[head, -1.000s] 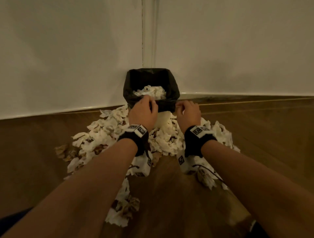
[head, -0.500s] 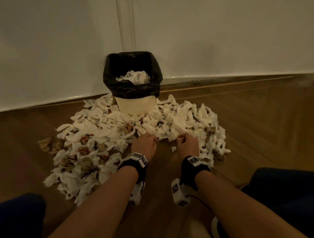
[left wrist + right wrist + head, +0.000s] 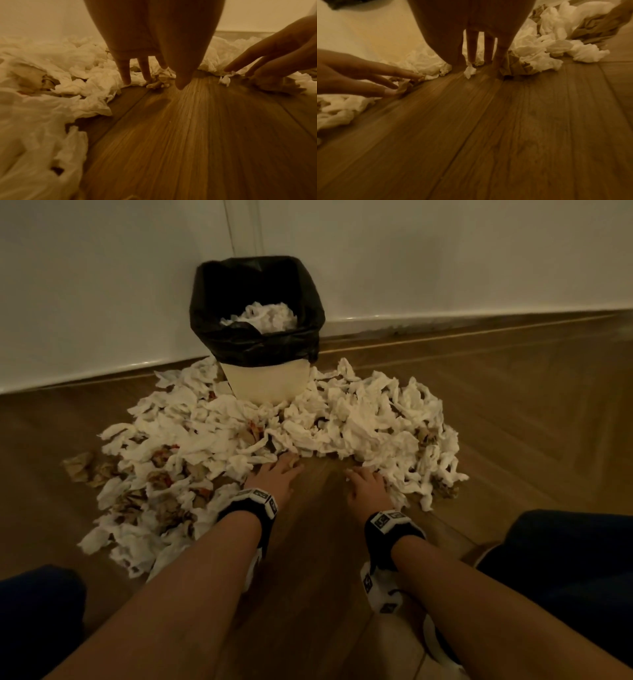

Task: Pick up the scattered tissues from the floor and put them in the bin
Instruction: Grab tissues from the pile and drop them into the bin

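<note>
Both hands are down on the wooden floor (image 3: 325, 542) with fingers straight: the left hand (image 3: 274, 475) touches a crumpled scrap, the right hand (image 3: 368, 487) a small white one, gripping neither. The tissues (image 3: 212, 433) heap just beyond, around the far bin (image 3: 255, 313). A second ago both hands were up at its rim.

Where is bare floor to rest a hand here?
Bare brown wooden floor runs between the left hand and right hand, back toward the knees. Crumpled white tissues crowd round the black-lined cream bin.
</note>
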`<state>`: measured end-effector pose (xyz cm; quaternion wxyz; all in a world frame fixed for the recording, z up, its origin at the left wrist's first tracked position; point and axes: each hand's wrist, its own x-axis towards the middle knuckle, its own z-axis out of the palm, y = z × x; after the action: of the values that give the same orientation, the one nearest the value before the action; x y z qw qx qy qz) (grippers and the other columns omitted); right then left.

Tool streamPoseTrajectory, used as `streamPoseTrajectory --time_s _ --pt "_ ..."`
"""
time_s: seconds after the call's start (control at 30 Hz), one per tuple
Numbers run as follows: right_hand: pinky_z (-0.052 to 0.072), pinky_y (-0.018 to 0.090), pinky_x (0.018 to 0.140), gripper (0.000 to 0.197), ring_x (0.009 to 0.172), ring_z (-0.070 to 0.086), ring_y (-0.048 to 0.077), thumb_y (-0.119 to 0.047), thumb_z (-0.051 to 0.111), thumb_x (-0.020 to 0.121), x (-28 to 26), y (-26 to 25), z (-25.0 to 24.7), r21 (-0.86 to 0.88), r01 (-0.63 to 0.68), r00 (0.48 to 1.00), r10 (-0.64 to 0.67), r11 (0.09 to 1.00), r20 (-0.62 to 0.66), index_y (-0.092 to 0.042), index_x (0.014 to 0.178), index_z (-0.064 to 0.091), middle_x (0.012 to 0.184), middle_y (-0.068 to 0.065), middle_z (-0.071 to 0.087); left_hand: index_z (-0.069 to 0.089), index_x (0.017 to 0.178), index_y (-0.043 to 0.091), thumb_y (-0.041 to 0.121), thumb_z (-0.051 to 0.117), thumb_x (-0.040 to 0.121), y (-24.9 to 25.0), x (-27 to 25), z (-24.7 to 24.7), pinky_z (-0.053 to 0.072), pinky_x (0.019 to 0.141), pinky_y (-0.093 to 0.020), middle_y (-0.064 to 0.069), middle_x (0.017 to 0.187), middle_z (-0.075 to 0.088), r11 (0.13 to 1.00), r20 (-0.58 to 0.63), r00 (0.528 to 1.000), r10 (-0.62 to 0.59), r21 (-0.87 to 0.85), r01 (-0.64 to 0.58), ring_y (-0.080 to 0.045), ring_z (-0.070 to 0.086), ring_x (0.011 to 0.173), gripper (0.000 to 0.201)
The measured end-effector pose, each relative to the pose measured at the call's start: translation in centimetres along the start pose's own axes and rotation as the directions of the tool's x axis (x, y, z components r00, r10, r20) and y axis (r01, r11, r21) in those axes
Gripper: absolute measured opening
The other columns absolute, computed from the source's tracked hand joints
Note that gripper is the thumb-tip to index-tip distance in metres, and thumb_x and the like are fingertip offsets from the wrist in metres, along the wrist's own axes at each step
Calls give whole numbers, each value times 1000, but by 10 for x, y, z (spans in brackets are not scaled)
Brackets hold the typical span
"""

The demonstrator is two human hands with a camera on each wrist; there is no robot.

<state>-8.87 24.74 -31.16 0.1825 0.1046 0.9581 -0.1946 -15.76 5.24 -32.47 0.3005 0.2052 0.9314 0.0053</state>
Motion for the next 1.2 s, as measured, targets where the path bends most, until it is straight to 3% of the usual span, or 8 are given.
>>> streamPoseTrajectory --time_s 0.2,0.37,0.53,0.63,0.77,0.9,1.1,1.2 --pt "29 45 113 61 143 11 31 -17 48 92 6 -1 6 -124 38 995 -27 991 94 -32 146 24 156 -1 14 21 147 22 2 44 92 3 3 9 37 105 -43 -5 151 17 1000 -24 999 -23 -6 23 -36 28 131 63" --pt "33 41 110 52 138 20 28 -13 45 95 16 -1 11 -208 114 991 -96 971 98 -18 145 31 151 3 25 29 138 28 25 49 86 5 0 13 47 95 -45 -14 134 46 966 -60 989 -134 -229 117 -37 52 112 56" --pt "39 33 97 32 126 34 28 0 43 93 13 7 20 -218 122 990 -105 968 91 -5 120 57 132 11 41 53 121 12 11 48 92 4 -9 8 42 92 -35 -13 132 43 994 8 998 -62 -93 62 -31 50 115 30" --pt "40 33 94 30 119 41 28 -4 44 95 11 11 22 -186 99 991 -81 977 103 -6 122 55 130 11 44 48 124 11 6 46 93 3 -8 8 41 96 -38 -12 132 40 996 68 997 -42 -80 47 -31 47 117 31" --pt "43 33 90 29 112 50 29 -12 48 95 8 11 19 -144 36 997 -27 989 68 -6 122 54 124 12 48 34 139 20 -3 45 89 1 -7 9 44 98 -42 -13 138 37 986 -25 999 -23 -165 18 -34 49 119 56" --pt "43 33 86 22 106 53 28 -17 47 95 6 7 11 -73 -40 999 43 997 33 -6 112 57 118 12 50 48 130 17 3 46 92 -2 -7 1 45 91 -37 -14 128 46 988 -114 993 -9 -153 -8 -32 53 111 41" --pt "43 32 84 17 103 55 28 -14 52 91 13 -13 -20 101 -33 997 40 994 -66 -5 102 61 112 13 58 45 118 17 6 42 93 -3 -13 -33 47 57 -29 -9 89 63 879 -317 943 -98 -472 -68 -22 63 70 27" --pt "44 30 86 17 101 57 25 -12 56 90 20 -35 -45 207 19 985 18 978 -172 -9 101 68 110 11 61 50 104 17 12 46 94 -2 -16 -62 44 56 -25 -6 89 65 806 -451 883 -127 -565 -173 -16 60 63 11"
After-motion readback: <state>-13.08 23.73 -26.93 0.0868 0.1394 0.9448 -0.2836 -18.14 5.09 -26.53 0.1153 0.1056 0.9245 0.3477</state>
